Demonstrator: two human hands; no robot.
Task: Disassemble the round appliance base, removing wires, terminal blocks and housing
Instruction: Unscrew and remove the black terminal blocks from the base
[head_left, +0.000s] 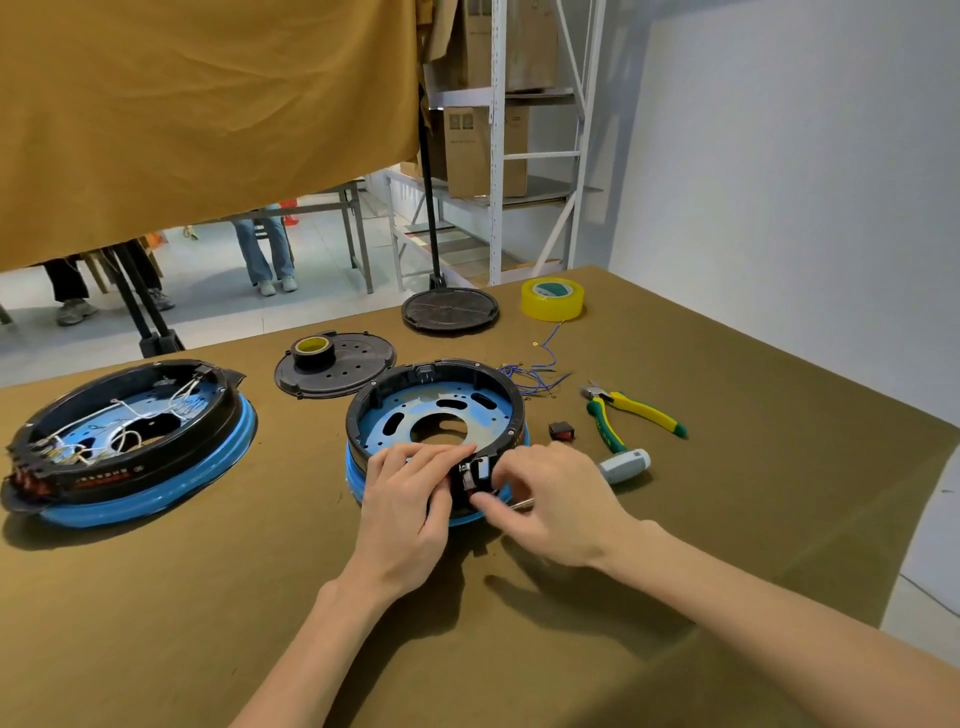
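A round appliance base (436, 410), black ring over a blue plate and blue rim, lies in front of me with its inside stripped of wires. At its near edge sits a black switch block (474, 475) with metal tabs. My left hand (410, 499) grips the near rim, fingers curled over it beside the block. From the right, my right hand (540, 499) pinches the block, with a thin metal shaft (522, 503) showing under its fingers. Removed blue wires (535, 371) lie behind the base.
A second base (130, 436) with white wires inside lies at the left. Two black covers (337, 366) (450, 310), tape rolls (313, 351) (553, 299), yellow-green pliers (631, 415), a grey handle (623, 466) and a small red switch (561, 431) lie around. The table edge runs along the right.
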